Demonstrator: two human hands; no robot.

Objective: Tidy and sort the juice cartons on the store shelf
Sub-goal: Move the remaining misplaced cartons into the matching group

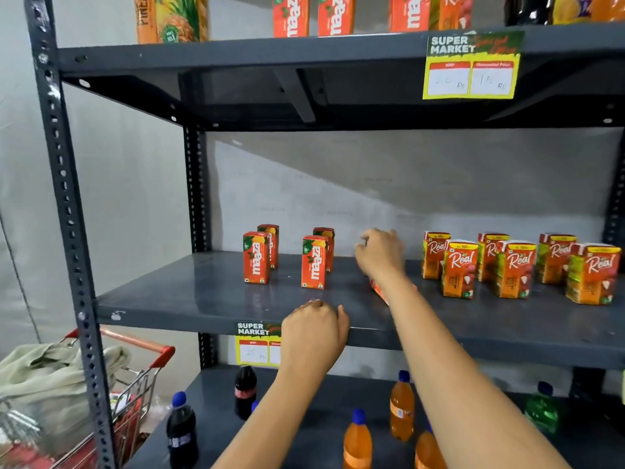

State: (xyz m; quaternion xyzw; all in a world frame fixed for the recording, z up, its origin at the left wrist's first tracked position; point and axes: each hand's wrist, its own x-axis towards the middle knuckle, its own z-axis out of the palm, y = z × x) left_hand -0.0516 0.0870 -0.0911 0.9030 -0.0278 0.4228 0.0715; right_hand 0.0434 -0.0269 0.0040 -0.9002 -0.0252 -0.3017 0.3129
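A dark grey slotted-steel shelving rack (72, 211) stands against a plain grey wall (372, 184), which shows pale behind the rack's middle tier under even, soft light. Left of the rack's front upright sits a wire shopping trolley (135, 384) with red handle trim, holding what may be a crumpled beige cloth (44, 377).

At the lower left of the frame stood a red-handled shopping cart (135, 377) with a pale green cloth (44, 377) heaped inside. Cola bottles (181, 431) and orange soda bottles (401, 407) occupied the bottom centre, a green bottle (542, 411) at lower right.
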